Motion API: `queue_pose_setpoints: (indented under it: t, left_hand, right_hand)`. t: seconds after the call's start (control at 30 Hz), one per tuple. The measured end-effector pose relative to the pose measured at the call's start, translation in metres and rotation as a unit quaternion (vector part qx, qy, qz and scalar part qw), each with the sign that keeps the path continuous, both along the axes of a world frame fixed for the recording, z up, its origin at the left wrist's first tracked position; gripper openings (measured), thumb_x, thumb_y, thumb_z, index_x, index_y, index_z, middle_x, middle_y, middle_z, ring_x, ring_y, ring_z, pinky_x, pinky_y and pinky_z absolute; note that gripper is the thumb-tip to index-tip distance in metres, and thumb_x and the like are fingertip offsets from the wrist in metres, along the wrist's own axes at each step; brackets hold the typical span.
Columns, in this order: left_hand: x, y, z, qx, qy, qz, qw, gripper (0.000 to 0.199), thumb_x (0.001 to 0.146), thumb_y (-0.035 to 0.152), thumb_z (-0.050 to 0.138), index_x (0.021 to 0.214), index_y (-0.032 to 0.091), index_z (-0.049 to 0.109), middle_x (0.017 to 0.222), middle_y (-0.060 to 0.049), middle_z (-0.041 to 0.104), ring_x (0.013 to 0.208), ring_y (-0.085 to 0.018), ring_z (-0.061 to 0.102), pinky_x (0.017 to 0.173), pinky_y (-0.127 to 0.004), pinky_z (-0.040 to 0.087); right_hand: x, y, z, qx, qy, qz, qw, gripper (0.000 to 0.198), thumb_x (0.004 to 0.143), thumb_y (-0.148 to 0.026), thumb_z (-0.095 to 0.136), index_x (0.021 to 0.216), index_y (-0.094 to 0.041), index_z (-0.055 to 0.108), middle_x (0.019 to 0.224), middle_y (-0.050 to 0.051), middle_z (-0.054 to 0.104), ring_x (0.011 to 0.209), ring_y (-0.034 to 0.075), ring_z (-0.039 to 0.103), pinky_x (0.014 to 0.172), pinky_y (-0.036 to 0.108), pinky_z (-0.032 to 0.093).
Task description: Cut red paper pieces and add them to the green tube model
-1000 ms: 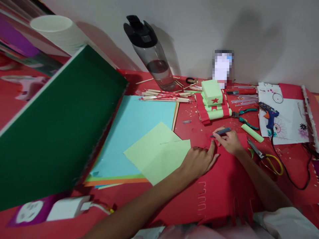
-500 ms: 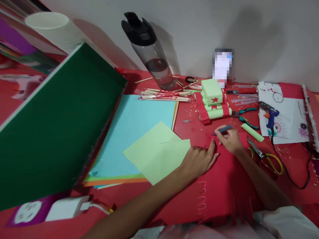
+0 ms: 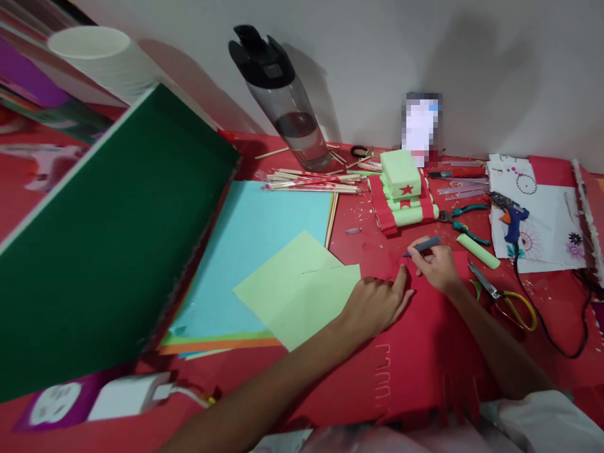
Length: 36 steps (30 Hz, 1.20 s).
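Note:
My right hand grips a dark blue-grey pen, its tip low over a red sheet of paper. A small round red piece lies on the sheet near the pen tip, with a dark drawn line beside it. The outstretched index finger of my left hand presses on that piece; the thumb is apart and the other fingers are bent, holding nothing. Just beyond my hands stands a light green and red paper model with a red star. Scissors with yellow handles lie right of my right hand.
A green board leans at the left. Blue and green paper sheets lie beside my left arm. Behind are a water bottle, wooden sticks and a phone. Pliers and a glue gun lie right.
The pen in my right hand has shifted very slightly. My left hand stays in place, its index finger still on the round red piece.

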State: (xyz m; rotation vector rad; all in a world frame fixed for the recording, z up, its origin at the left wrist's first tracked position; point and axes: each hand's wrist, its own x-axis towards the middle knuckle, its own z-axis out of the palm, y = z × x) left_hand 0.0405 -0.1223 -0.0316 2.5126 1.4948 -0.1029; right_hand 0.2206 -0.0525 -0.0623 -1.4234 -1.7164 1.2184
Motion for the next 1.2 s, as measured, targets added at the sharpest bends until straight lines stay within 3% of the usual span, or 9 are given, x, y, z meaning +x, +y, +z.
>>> queue_pose_setpoints:
  t: [0.1,0.27,0.43,0.63,0.93,1.07,1.2]
  left_hand:
    - [-0.0004,0.0001,-0.0001,-0.001,-0.005,0.001,1.000,0.057,0.112,0.044,0.040,0.152,0.007,0.056,0.072,-0.015,0.077,0.067,-0.030,0.078,0.061,-0.033,0.053]
    - [-0.0002,0.0005,0.0007,-0.014,-0.003,0.008,1.000,0.059,0.112,0.045,0.038,0.154,0.007,0.055,0.074,-0.016,0.078,0.068,-0.031,0.078,0.061,-0.035,0.054]
    - [0.0003,0.0013,0.0025,-0.032,-0.006,0.011,0.999,0.060,0.112,0.045,0.036,0.154,0.007,0.055,0.076,-0.017,0.078,0.071,-0.033,0.079,0.063,-0.037,0.055]
    - [-0.0002,0.0022,0.0061,-0.048,-0.010,0.016,0.999,0.058,0.112,0.044,0.038,0.154,0.008,0.055,0.076,-0.017,0.078,0.072,-0.033,0.079,0.064,-0.037,0.055]
    - [-0.0003,0.0022,0.0056,-0.052,-0.014,0.022,0.998,0.057,0.112,0.043,0.038,0.154,0.009,0.054,0.075,-0.017,0.078,0.074,-0.033,0.080,0.067,-0.036,0.056]
    - [-0.0008,0.0022,0.0053,-0.054,-0.016,0.018,0.998,0.058,0.112,0.043,0.036,0.155,0.009,0.054,0.075,-0.018,0.078,0.075,-0.034,0.080,0.067,-0.037,0.056]
    - [-0.0012,0.0030,0.0057,-0.056,-0.008,0.014,0.998,0.059,0.112,0.044,0.033,0.156,0.008,0.052,0.076,-0.017,0.078,0.075,-0.033,0.080,0.066,-0.036,0.056]
  right_hand:
    - [-0.0002,-0.0003,0.0002,-0.001,0.001,0.014,1.000,0.030,0.098,-0.050,0.062,0.095,-0.021,0.069,0.076,0.002,0.073,0.053,0.015,0.070,0.050,0.023,0.055]
    - [0.0000,-0.0003,0.0016,0.034,-0.048,-0.012,0.998,0.028,0.097,-0.047,0.062,0.089,-0.020,0.067,0.061,0.000,0.064,0.048,0.015,0.064,0.043,0.021,0.047]
    - [0.0000,-0.0001,0.0006,0.017,-0.006,0.013,1.000,0.029,0.098,-0.049,0.060,0.093,-0.021,0.068,0.070,0.001,0.069,0.050,0.015,0.067,0.049,0.023,0.053]
    - [-0.0004,0.0000,0.0062,0.039,-0.042,-0.020,0.998,0.025,0.094,-0.045,0.062,0.085,-0.021,0.064,0.059,-0.001,0.061,0.045,0.014,0.060,0.041,0.022,0.043]
    - [0.0012,0.0009,0.0029,0.036,-0.042,-0.019,0.998,0.026,0.094,-0.045,0.062,0.085,-0.021,0.064,0.057,-0.002,0.059,0.044,0.014,0.058,0.041,0.022,0.042]
    - [0.0021,0.0006,0.0009,0.024,-0.007,-0.007,1.000,0.027,0.097,-0.047,0.060,0.091,-0.021,0.065,0.062,-0.001,0.063,0.046,0.014,0.062,0.045,0.023,0.048]
    - [0.0020,0.0007,0.0012,0.033,-0.037,-0.008,0.999,0.026,0.097,-0.046,0.060,0.089,-0.021,0.065,0.058,-0.002,0.061,0.048,0.016,0.064,0.044,0.023,0.046]
